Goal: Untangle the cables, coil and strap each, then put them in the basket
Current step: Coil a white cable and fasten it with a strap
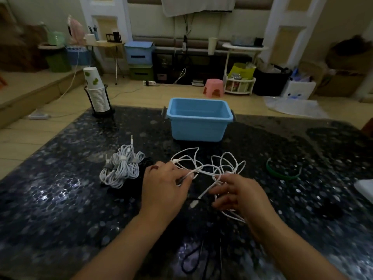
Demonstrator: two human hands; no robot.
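A glossy black speckled desk [60, 199] is carrying everything. At its centre, a loose tangle of thin white cable [220, 168] is sprawling in open loops. The left hand [163, 186] is pinching a strand of it, while the right hand [240, 197] is curling its fingers around another strand. At nine o'clock, coiled white cables [121, 168] are lying bundled. At twelve o'clock, a smooth blue plastic basket [198, 126] is standing, holding nothing visible. A green strap [282, 174] is lying at three o'clock; stacked paper cups [97, 96] are standing at eleven.

Black cable [193, 257] near the blue basket [198, 126] blurred and lost against the dark table [60, 199], white object [365, 188] right of the basket cut by the edge
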